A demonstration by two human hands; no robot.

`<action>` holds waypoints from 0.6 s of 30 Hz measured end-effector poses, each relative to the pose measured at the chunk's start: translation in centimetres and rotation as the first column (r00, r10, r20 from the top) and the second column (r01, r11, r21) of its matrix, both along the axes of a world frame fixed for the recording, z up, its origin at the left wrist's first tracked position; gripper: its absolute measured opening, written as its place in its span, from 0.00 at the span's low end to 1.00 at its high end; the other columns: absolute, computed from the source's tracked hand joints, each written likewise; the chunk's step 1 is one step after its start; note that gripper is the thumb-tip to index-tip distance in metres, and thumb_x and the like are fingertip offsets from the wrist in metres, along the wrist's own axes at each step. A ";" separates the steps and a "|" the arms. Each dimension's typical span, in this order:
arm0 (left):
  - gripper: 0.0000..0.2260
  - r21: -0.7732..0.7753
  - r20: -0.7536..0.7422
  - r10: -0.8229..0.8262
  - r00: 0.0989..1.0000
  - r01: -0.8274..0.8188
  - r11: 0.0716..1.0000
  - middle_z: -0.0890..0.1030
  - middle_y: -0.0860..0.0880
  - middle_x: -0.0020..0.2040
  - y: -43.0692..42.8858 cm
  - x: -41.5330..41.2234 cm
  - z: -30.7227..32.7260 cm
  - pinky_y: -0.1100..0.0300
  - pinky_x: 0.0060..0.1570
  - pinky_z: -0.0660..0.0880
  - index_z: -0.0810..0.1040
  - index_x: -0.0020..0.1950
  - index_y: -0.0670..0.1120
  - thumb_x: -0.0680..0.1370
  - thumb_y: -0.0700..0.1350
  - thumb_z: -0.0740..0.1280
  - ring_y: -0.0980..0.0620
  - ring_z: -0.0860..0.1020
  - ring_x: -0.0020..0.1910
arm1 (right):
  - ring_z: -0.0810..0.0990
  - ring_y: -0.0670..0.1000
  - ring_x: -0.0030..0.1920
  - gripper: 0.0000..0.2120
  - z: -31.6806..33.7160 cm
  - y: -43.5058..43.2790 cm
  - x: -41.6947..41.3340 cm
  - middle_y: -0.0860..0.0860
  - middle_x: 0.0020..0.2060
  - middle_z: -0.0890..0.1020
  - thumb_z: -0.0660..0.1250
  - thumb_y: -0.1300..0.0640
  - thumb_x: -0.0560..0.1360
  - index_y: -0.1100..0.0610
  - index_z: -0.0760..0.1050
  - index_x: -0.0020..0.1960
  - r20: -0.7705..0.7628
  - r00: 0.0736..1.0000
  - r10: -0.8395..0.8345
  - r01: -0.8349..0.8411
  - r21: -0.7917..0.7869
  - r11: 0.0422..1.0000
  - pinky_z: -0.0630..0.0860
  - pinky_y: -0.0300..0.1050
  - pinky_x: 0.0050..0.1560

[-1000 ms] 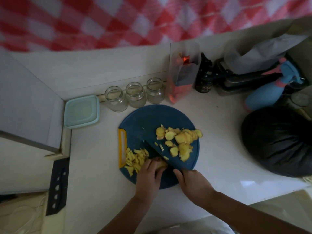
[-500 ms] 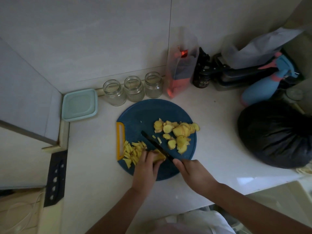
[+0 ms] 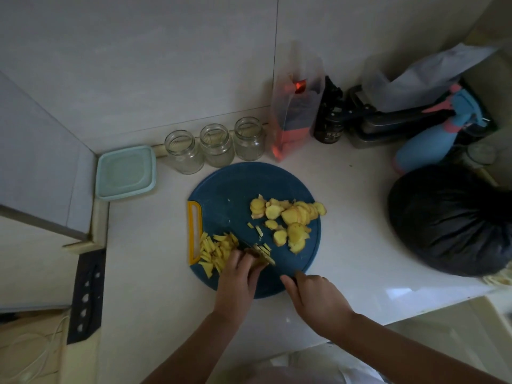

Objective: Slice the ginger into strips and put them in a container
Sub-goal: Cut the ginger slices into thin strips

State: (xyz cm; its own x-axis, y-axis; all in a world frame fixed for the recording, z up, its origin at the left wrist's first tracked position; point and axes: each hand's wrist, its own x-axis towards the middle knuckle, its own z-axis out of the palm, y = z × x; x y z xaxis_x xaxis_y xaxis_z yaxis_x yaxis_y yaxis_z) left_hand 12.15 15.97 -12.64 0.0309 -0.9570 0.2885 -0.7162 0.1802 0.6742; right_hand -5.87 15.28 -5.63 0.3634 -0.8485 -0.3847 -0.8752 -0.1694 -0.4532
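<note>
On the round dark-blue plastic cutting board [image 3: 235, 189], the left hand [image 3: 238, 281] pinned a yellow ginger piece [image 3: 261, 254] under curled fingers. The right hand [image 3: 315, 297] gripped a dark knife [image 3: 284, 273] (handle hidden) — cut yellow ginger strips [image 3: 216, 250] lay just left.

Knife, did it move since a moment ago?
Yes. The knife has come down and back toward the near edge of the board. It now sits on the ginger that the left hand holds.
</note>
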 end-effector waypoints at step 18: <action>0.10 -0.015 -0.025 -0.017 1.000 0.016 1.000 0.76 0.53 0.53 0.2 0.3 0.3 0.72 0.57 0.70 0.82 0.51 0.43 0.76 0.46 0.64 0.58 0.76 0.54 | 0.80 0.55 0.39 0.21 -1.1 -2.0 2.5 0.56 0.37 0.80 0.49 0.42 0.81 0.55 0.68 0.39 0.125 0.979 -0.160 0.149 0.088 0.985 0.72 0.49 0.40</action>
State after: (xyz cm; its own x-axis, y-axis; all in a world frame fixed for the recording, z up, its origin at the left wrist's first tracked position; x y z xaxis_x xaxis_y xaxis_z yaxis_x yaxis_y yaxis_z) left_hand 12.48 16.14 -12.38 0.0224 -0.9532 0.3015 -0.6957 0.2017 0.6894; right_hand -3.37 13.25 -6.70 0.2818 -0.8677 -0.4096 -0.8202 0.0036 -0.5720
